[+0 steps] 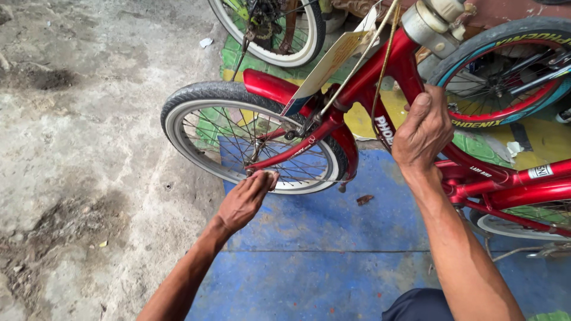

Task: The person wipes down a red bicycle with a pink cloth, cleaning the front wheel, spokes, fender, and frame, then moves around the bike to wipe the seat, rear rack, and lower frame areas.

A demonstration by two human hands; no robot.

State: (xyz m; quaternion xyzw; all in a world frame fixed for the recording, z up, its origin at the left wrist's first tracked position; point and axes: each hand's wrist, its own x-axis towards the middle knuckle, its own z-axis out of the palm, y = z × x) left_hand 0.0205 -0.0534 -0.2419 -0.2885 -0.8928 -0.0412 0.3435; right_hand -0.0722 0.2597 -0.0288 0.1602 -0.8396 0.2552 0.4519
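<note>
Bicycle: red child-size bicycle point(416, 119), lying tilted across the blue floor panel, frame tubes running from upper centre to the right edge.
Wheel: spoked wheel point(253, 134) with dark tyre and pale rim, at frame centre-left, held in the red fork, partly covered by a red mudguard point(270, 83).
Left hand: left hand point(244, 199) reaches in from below to the lower rim of the wheel, at the axle end of the fork leg.
Left fingers: fingers point(264, 178) close together, tips touching the wheel at the fork end; whether they pinch a small part cannot be told.
Right hand: right hand point(423, 128) sits on the red frame tube just below the head of the bicycle.
Right fingers: curled around the tube in a closed grip; thumb point(421, 104) pointing up along it.
Tag: cream card tag point(330, 62) hangs on a string off the frame, above the wheel.
Second wheel: 1 red-rimmed wheel point(505, 71) with teal-striped tyre at upper right, behind the frame.
Third wheel: white-walled wheel point(279, 30) of another bicycle at the top edge.
Floor: blue painted panel point(333, 261) under the hands; rough grey concrete point(83, 148) to the left; yellow and green sheet point(535, 139) beneath the upper frame.
Debris: 1 brown leaf point(364, 200) on the blue panel, between both forearms.
</note>
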